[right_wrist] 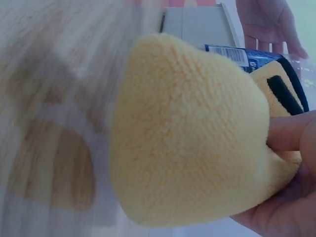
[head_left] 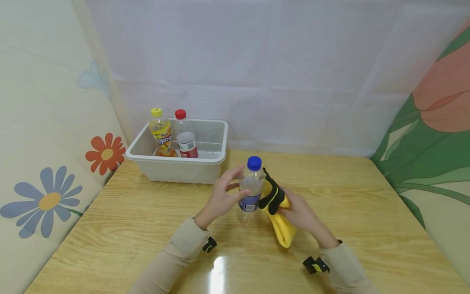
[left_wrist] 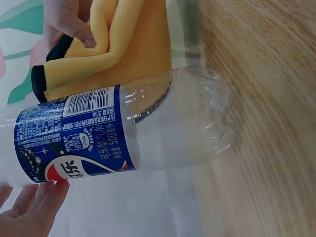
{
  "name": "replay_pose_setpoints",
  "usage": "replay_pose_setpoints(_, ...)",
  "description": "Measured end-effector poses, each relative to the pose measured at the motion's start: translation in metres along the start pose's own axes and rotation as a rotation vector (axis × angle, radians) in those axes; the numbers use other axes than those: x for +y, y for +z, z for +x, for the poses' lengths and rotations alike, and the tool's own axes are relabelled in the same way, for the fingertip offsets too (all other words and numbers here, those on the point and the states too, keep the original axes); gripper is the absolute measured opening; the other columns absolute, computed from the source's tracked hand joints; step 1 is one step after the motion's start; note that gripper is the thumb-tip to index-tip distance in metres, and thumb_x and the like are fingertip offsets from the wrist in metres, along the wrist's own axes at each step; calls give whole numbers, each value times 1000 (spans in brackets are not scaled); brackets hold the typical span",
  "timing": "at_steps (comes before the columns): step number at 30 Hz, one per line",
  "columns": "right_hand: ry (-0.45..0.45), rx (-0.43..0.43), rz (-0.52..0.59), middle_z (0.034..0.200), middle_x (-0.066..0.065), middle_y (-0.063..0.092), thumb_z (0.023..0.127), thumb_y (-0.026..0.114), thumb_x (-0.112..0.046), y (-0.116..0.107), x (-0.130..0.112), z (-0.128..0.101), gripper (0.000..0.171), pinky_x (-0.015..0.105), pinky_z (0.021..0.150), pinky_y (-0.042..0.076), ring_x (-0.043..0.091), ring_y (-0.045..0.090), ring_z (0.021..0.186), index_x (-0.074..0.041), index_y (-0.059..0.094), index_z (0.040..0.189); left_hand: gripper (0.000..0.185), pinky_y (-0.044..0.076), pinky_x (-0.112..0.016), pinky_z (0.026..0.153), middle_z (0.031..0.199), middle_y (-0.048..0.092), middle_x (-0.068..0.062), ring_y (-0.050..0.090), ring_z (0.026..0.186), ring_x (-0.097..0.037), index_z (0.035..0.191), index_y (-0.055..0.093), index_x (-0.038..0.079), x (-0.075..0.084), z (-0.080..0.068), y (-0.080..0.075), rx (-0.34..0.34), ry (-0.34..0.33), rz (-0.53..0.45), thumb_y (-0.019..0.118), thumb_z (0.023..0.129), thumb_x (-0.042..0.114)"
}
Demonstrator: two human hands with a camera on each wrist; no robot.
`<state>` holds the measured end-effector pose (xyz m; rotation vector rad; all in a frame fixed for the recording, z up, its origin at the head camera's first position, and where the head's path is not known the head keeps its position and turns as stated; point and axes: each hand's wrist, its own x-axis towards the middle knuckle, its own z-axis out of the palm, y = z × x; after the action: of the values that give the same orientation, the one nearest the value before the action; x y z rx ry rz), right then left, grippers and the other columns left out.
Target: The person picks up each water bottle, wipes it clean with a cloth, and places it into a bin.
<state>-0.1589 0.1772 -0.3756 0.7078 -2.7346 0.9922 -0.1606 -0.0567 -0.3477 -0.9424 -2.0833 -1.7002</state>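
A clear plastic bottle [head_left: 251, 185] with a blue cap and a blue label stands upright on the table. My left hand [head_left: 222, 197] is at its left side, fingers loosely spread, and a fingertip meets the label [left_wrist: 74, 133] in the left wrist view. To the right of the bottle, my right hand [head_left: 299, 212] grips a folded yellow cloth [head_left: 282, 228] with black edging. The cloth [right_wrist: 187, 133] fills most of the right wrist view and bulges below the thumb. Its black edge lies close against the bottle; whether they touch I cannot tell.
A pale grey plastic bin [head_left: 180, 171] stands at the back left of the wooden table [head_left: 349, 196]. Inside it are a yellow-capped bottle [head_left: 161, 134] and a red-capped bottle [head_left: 186, 136]. A white sheet [head_left: 257, 81] hangs behind, with flower-printed panels at both sides.
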Motion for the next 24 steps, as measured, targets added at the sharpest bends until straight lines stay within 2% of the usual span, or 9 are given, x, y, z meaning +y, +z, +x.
replay_pose_setpoints(7, 32, 26, 42, 98, 18, 62, 73, 67, 6, -18, -4, 0, 59, 31, 61, 46, 18, 54, 73, 5, 45, 128, 59, 50, -35, 86, 120, 47, -31, 52, 106, -40, 129, 35, -15, 0, 1, -2, -34, -13, 11, 65, 78, -8)
replay_pose_setpoints(14, -12, 63, 72, 94, 18, 62, 74, 66, 8, -27, -10, 2, 57, 32, 61, 48, 19, 56, 73, 7, 45, 126, 58, 48, -44, 88, 124, 45, -31, 50, 109, -41, 130, 33, -14, -1, 1, -3, -64, -33, -14, 62, 81, -8)
replay_pose_setpoints(24, -37, 114, 86, 93, 17, 62, 71, 66, 8, -29, -20, 6, 60, 33, 61, 48, 19, 55, 72, 3, 45, 127, 56, 48, -45, 87, 125, 44, -32, 50, 109, -41, 131, 33, -14, 1, 1, -3, -84, -25, -5, 59, 82, -8)
